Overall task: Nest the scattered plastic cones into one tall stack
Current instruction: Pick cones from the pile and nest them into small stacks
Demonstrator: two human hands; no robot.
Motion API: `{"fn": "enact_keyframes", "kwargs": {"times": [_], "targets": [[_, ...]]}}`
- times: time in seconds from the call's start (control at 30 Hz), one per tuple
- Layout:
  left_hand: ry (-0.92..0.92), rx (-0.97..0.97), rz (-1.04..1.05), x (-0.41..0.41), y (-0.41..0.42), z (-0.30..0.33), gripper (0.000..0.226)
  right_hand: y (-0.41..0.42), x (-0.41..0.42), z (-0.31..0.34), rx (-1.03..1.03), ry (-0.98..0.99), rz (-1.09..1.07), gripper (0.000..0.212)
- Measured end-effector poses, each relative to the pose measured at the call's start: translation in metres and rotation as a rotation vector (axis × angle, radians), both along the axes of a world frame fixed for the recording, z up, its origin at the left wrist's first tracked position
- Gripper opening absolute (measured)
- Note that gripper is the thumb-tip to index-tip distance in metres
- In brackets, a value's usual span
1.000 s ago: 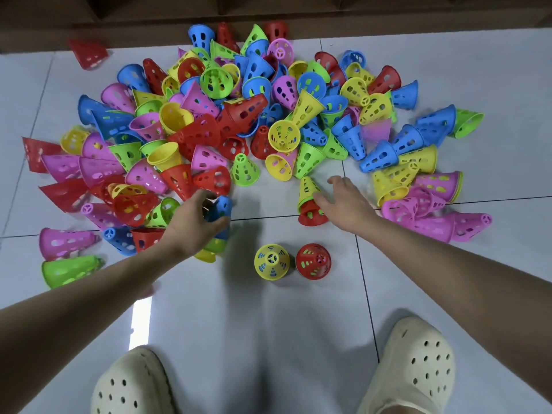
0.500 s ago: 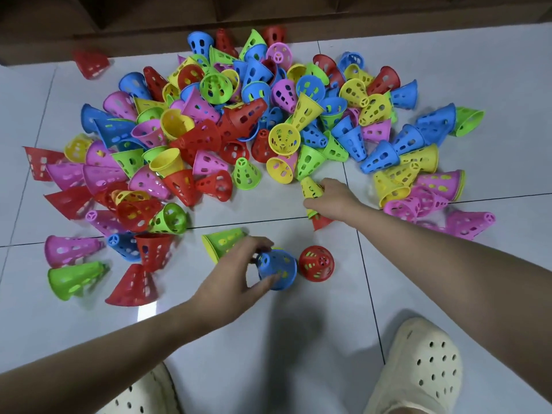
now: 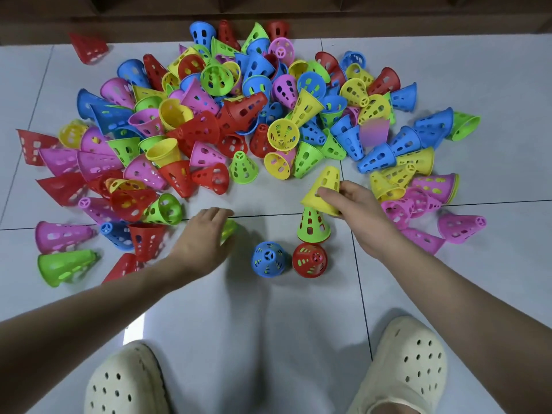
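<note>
A big heap of perforated plastic cones (image 3: 239, 115) in red, blue, green, yellow and pink lies scattered on the tiled floor. In front of it stand a blue-topped stack (image 3: 268, 259), a red cone (image 3: 309, 260) and a green cone (image 3: 313, 223) upright. My right hand (image 3: 355, 210) grips a yellow cone (image 3: 324, 189), tilted, just above the green one. My left hand (image 3: 203, 237) reaches over a green cone (image 3: 229, 230) lying on the floor, fingers covering most of it; whether it grips the cone is hidden.
Two cream clogs (image 3: 400, 369) stand at the bottom of the view on the white tiles (image 3: 268, 324). A brown wooden ledge (image 3: 388, 22) runs along the far side. A lone red cone (image 3: 88, 49) lies at the far left.
My left hand left the blue cone on the near stack and moved left to the lying green cone. My right hand lifted a yellow cone off the green one, which now stands upright.
</note>
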State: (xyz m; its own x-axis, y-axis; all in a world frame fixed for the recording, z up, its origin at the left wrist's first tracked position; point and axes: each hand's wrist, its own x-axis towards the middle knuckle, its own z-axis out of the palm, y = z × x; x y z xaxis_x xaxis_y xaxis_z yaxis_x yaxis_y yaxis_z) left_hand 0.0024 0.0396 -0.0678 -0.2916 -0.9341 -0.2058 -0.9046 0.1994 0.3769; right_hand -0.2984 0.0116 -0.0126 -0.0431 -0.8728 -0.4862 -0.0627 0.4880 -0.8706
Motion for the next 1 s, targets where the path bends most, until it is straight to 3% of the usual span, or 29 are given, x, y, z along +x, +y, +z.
{"fn": "enact_keyframes", "kwargs": {"times": [0.13, 0.2, 0.27, 0.4, 0.73, 0.8, 1.0], "targets": [[-0.347, 0.117, -0.024, 0.017, -0.01, -0.013, 0.069, 0.028, -0.003, 0.001, 0.003, 0.006, 0.095, 0.018], [-0.391, 0.103, -0.017, 0.023, -0.013, -0.016, 0.065, 0.043, -0.004, -0.004, 0.014, 0.023, 0.143, 0.019], [-0.388, 0.093, 0.003, 0.028, -0.015, -0.015, 0.062, 0.056, -0.004, -0.01, -0.015, 0.108, 0.217, 0.036], [-0.282, 0.088, 0.083, 0.033, -0.011, -0.01, 0.058, 0.074, -0.008, -0.017, -0.09, 0.345, 0.378, 0.041], [-0.058, 0.095, 0.163, 0.028, 0.005, -0.002, 0.048, 0.087, -0.008, -0.049, -0.315, 0.623, 0.644, 0.05], [0.029, 0.084, 0.184, 0.023, 0.005, 0.003, 0.05, 0.087, -0.01, -0.047, -0.341, 0.6, 0.61, 0.052], [0.25, 0.065, 0.173, 0.005, 0.008, 0.018, 0.054, 0.062, -0.019, -0.053, -0.381, 0.615, 0.168, 0.035]]}}
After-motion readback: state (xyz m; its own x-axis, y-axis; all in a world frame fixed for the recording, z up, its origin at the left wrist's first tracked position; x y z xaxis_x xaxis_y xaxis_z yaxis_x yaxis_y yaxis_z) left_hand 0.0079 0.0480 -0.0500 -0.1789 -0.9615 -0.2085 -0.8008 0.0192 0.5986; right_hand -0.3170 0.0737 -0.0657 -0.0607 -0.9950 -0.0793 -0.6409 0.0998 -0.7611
